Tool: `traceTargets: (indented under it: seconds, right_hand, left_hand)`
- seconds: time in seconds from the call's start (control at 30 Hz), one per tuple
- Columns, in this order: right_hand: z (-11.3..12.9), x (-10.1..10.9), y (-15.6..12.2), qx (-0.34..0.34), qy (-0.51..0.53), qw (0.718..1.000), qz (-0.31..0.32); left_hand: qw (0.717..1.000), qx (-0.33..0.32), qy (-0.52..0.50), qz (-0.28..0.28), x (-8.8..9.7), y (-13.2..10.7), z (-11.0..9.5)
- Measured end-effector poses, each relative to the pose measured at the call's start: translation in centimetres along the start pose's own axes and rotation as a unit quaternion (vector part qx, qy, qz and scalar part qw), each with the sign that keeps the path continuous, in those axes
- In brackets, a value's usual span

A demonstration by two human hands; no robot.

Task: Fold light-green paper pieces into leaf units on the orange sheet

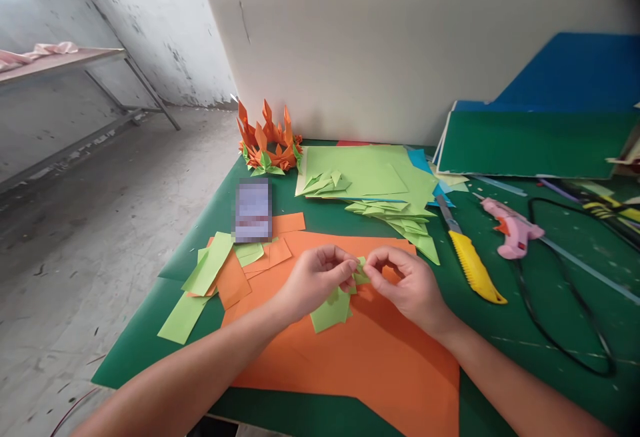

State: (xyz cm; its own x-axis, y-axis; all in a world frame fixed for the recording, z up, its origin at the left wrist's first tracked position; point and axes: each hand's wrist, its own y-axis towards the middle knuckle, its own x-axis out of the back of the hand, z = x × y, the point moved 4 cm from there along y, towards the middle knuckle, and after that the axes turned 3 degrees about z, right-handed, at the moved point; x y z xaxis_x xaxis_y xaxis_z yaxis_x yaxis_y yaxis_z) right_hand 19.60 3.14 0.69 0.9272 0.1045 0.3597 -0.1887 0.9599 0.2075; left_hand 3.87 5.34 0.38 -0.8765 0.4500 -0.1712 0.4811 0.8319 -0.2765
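Note:
Between both my hands is a small piece of green paper point(361, 272), pinched at its two sides. My left hand point(323, 277) grips it with thumb and forefinger, and my right hand point(403, 284) has the other side in a like pinch. Its folds are mostly covered by my fingers. Just below lie flat green paper pieces point(330, 312) on a large orange sheet point(340, 364). Loose green strips point(210, 265) and orange pieces point(233, 282) are scattered to the left. Folded green leaf shapes point(415, 224) sit beyond my hands.
An orange paper crown point(267, 140) stands at the back left, near a blurred rectangular object point(253, 210). Green sheets point(365, 164) are stacked behind. On the right lie a yellow box cutter point(475, 267), a pink glue gun point(515, 229) with its black cord, and green boards point(535, 144).

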Motion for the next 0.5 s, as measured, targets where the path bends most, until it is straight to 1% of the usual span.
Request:
traceTargets:
  seconds: [0.27, 0.4, 0.5]
  right_hand:
    - [-0.5, -0.3, 0.1, -0.034, 0.078, 0.995, 0.043]
    - [-0.9, -0.2, 0.0, -0.045, 0.117, 0.991, 0.044]
    - [-1.0, -0.2, 0.0, -0.045, 0.113, 0.992, 0.04]
  left_hand:
    - [0.999, -0.004, -0.034, 0.019, -0.1, 0.0, 0.0]
    - [0.996, 0.011, -0.075, 0.043, -0.1, 0.0, 0.0]
    - [0.997, 0.02, -0.058, 0.045, -0.1, 0.0, -0.1]
